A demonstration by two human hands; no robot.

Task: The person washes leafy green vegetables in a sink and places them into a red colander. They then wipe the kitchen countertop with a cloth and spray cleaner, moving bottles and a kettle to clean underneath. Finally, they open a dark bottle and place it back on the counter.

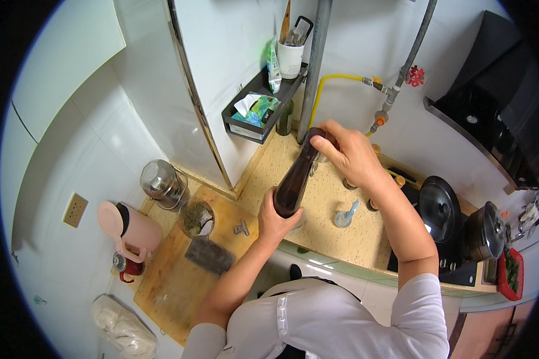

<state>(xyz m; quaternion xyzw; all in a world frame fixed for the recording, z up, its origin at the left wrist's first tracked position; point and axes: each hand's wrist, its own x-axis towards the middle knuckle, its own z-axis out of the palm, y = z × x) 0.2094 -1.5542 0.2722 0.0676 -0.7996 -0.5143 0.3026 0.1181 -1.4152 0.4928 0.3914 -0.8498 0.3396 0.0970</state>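
Note:
Tilted above the counter (323, 242) is a dark brown bottle (293, 186) with a slim neck. My left hand (274, 220) grips it around the lower body. At its top, my right hand (348, 150) has thumb and fingers around the neck end; whether a cap sits there is hidden. A clear glass container (298, 224) stands partly behind my left hand. To the right, a small clear bottle with a blue spout (344, 218) rests on the counter. Several small jars with tan lids (372, 204) are partly covered by my right forearm.
Left is a wooden board (170, 287) with a dark rectangular blade (210, 256), a metal clip (241, 228) and a bowl of dried herbs (198, 219). A pink kettle (139, 231) stands beyond. A black shelf (247, 132) juts out ahead. Right are a black lid (439, 208) and a pot (478, 238).

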